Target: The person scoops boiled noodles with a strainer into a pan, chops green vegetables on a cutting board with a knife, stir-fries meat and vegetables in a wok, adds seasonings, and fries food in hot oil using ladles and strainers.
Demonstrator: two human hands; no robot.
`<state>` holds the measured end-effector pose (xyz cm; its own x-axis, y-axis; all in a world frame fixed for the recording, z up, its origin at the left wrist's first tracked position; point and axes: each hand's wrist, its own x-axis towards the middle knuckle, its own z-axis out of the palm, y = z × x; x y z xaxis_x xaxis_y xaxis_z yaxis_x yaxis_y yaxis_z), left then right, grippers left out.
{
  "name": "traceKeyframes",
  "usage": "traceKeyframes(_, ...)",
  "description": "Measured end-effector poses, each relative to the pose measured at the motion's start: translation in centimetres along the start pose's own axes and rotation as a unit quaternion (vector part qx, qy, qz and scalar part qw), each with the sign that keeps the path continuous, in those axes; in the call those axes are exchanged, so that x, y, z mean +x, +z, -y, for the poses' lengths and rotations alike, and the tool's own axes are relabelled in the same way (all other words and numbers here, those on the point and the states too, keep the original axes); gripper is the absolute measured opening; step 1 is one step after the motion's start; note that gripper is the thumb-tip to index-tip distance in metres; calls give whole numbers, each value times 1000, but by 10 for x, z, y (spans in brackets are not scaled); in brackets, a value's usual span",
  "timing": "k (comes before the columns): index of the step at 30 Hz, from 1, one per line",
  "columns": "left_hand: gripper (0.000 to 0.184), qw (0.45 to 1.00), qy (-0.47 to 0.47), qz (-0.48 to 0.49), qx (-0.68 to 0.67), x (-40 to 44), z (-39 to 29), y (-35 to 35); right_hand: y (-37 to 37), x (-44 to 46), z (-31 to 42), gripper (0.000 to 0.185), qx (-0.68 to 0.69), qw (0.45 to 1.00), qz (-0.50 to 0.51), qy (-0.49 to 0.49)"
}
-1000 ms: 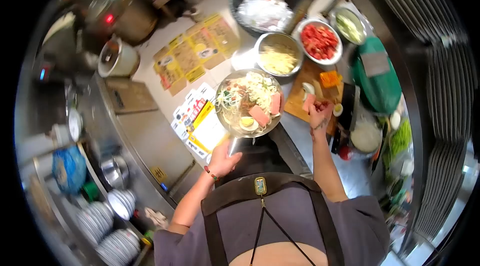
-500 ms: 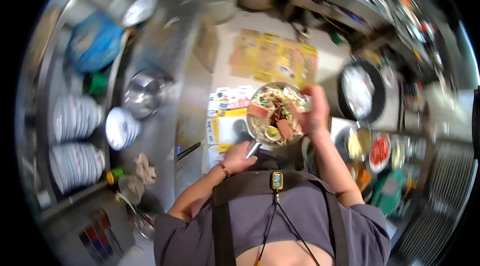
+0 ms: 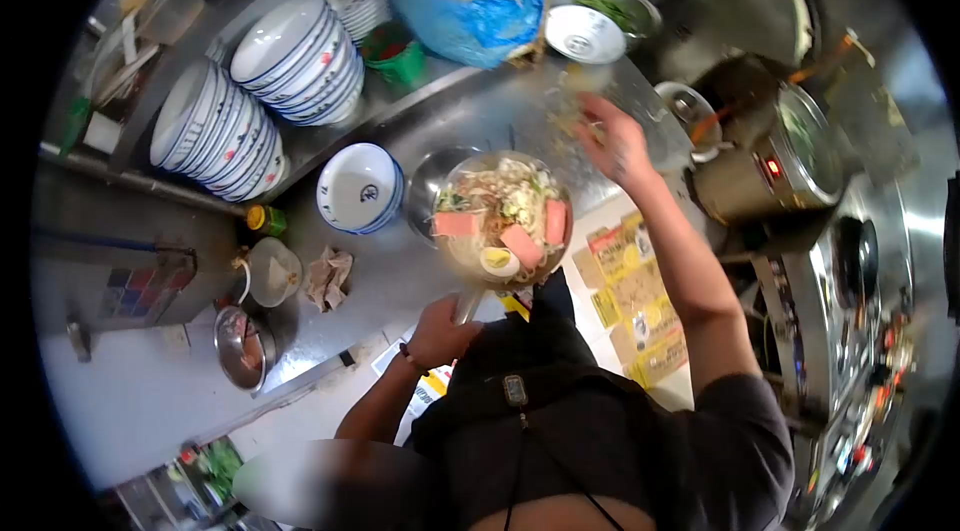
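Note:
My left hand [image 3: 443, 333] is closed round the handle of a metal pan [image 3: 462, 266] and holds it above the counter's edge. The pan carries noodles [image 3: 497, 206], pink slices of luncheon meat [image 3: 521, 246] and half a boiled egg [image 3: 500, 262]. My right hand [image 3: 618, 143] reaches out over the far part of the steel counter, apart from the pan. Its fingertips are blurred beside some pale, yellowish strands [image 3: 565, 116]; whether they grip any is unclear. A metal bowl [image 3: 428, 193] lies partly hidden behind the pan.
Stacked white bowls [image 3: 300, 56] and a blue plastic bag [image 3: 470, 1] fill the shelf. Two or more nested bowls [image 3: 358, 189] stand on the counter [image 3: 390, 286]. A cooker with a red display [image 3: 765, 171] is at right. Flattened cardboard [image 3: 640, 301] covers some floor.
My body has turned left towards the counter, and the pan has come along in my left hand. My right hand has left the pan's rim and stretched out over the counter.

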<state>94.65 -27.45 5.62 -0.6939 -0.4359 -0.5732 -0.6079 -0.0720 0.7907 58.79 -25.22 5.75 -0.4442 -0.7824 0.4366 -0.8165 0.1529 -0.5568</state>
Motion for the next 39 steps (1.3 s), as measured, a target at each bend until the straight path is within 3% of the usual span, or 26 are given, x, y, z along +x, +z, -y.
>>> traceKeyframes(1, 21, 999, 0, -32, -15, 8, -5, -8, 36, 46, 2, 47, -26, 992, 1, -127)
traceKeyframes(3, 23, 994, -2, -106, -26, 29, -11, -22, 93, 129, 36, 40, 39, 984, 70, -157)
traceKeyframes(5, 21, 988, -11, -136, -72, 46, -14, -32, 156, 184, 49, 29, 38, 989, 131, -63)
traceKeyframes(6, 20, 984, -23, -145, -101, 55, -21, -44, 190, 209, 51, 29, 48, 987, 137, -73)
traceKeyframes(8, 17, 975, -38, -172, -138, 69, -41, -61, 240, 242, 58, 23, -90, 988, 120, -37)
traceKeyframes(10, 15, 977, -34, -183, -107, 86, -44, -78, 254, 260, 67, 21, -83, 986, 125, -66)
traceKeyframes(17, 18, 981, -22, -156, -112, 119, -38, -120, 255, 262, 60, 15, -139, 970, 141, -138)
traceKeyframes(21, 19, 982, -18, -144, -117, 135, -30, -137, 279, 262, 45, 10, -76, 963, 209, -155)
traceKeyframes(24, 19, 981, -4, -154, -114, 144, -18, -143, 302, 263, 23, 15, 134, 972, 163, -106)
traceKeyframes(26, 19, 982, -4, -147, -117, 146, -17, -148, 275, 254, 40, 13, -49, 986, 91, -127)
traceKeyframes(27, 19, 983, -2, -142, -119, 146, -15, -151, 273, 250, 38, 13, -51, 987, 91, -124)
traceKeyframes(29, 21, 983, -3, -143, -117, 150, -9, -154, 262, 244, 30, 10, 81, 994, 72, -20)
traceKeyframes(31, 23, 983, -4, -143, -116, 150, -6, -155, 221, 224, 42, 8, 98, 994, 34, -32)
traceKeyframes(33, 20, 984, -2, -131, -123, 151, -7, -158, 174, 203, 63, 12, 218, 967, 96, 89)
traceKeyframes(34, 20, 984, 0, -126, -124, 155, -4, -160, 169, 194, 63, 12, 214, 968, 95, 91)
traceKeyframes(36, 24, 990, 77, -120, -18, 159, 6, -161, 164, 178, 58, 12, 147, 982, -34, -114)
traceKeyframes(38, 26, 981, 145, -119, 47, 161, 15, -161, 183, 187, 50, 12, 100, 983, -51, -143)
traceKeyframes(39, 25, 989, 78, -123, -9, 153, -3, -157, 192, 192, 49, 12, 57, 979, -68, -181)
